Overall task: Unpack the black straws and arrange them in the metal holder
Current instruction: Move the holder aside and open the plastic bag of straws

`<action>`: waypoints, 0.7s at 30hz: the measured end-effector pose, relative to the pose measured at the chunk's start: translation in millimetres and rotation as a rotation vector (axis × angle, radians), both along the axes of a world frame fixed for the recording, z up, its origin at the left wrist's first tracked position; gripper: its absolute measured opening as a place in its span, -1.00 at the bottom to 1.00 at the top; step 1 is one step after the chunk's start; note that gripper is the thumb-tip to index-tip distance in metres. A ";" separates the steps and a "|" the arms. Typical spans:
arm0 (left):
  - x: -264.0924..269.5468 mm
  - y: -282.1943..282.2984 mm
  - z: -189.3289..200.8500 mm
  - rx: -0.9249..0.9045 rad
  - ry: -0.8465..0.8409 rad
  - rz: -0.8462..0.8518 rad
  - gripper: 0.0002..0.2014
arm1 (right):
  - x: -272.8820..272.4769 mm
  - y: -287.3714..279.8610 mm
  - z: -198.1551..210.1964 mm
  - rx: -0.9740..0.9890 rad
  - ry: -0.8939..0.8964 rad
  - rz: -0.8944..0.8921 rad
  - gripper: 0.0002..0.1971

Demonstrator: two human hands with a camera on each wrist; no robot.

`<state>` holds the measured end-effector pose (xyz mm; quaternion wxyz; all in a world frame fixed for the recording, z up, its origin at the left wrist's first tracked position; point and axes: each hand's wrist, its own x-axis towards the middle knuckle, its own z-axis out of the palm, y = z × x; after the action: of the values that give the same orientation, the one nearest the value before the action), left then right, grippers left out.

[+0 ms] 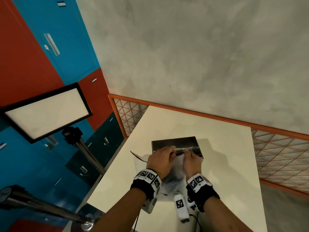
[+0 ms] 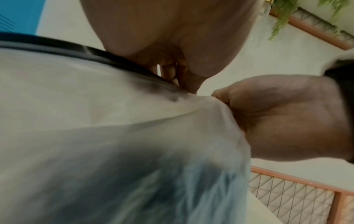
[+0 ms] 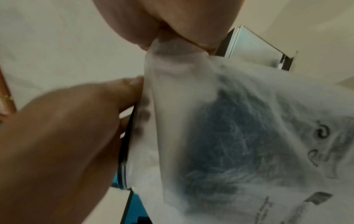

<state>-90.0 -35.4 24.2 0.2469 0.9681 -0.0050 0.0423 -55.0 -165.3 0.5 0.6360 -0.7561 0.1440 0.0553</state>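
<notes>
The open metal holder (image 1: 175, 143) stands on the white table (image 1: 217, 181), just beyond my hands. In front of it lies a translucent white plastic bag (image 1: 175, 171) with dark straws showing through it (image 3: 229, 136). My left hand (image 1: 170, 152) pinches a thin black straw (image 2: 86, 50) at the bag's mouth, and the straw also shows in the right wrist view (image 3: 127, 136). My right hand (image 1: 188, 154) pinches the bag's top edge (image 3: 172, 51) close beside the left hand. The holder's inside is partly hidden behind my hands.
An orange-framed mesh fence (image 1: 275, 156) runs along the table's far and right sides. Left of the table stand a monitor on a stand (image 1: 46, 111), coloured lockers (image 1: 33, 56) and a metal pole (image 1: 41, 206). The table's left edge is close to my left hand.
</notes>
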 end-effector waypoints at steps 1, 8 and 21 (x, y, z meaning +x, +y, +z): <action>-1.5 5.3 -0.9 0.013 -0.003 0.001 -0.82 | 3.2 -2.9 0.3 -0.027 0.017 -0.019 -0.62; -6.9 37.7 -2.6 0.110 -0.063 0.017 -0.79 | 16.6 -12.3 -8.4 -0.172 0.095 -0.014 -0.67; -8.1 51.4 -7.2 0.080 -0.091 0.021 -0.81 | 3.0 10.1 29.4 -0.770 -0.678 0.360 -0.80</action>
<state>-98.1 15.9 17.0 0.2069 0.9743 -0.0076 0.0887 -52.1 -155.2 29.9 0.3043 -0.9226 -0.1910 -0.1402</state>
